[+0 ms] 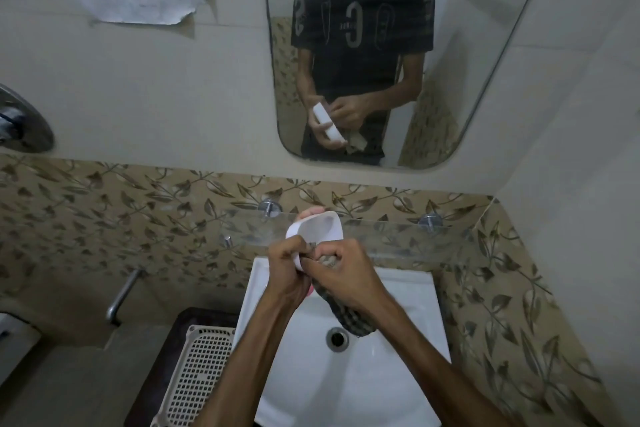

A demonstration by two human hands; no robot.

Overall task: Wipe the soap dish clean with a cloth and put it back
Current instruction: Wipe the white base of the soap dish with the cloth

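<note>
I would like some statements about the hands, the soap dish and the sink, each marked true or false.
1. The left hand holds the white soap dish. True.
2. The right hand is empty. False: it grips a checked cloth and presses it into the dish.
3. The soap dish rests on the glass shelf. False: it is held up over the sink.
4. Part of the cloth hangs down below the right hand, over the sink. True.
5. Water fills the sink. False: the drain is open to view and the basin looks dry.
</note>
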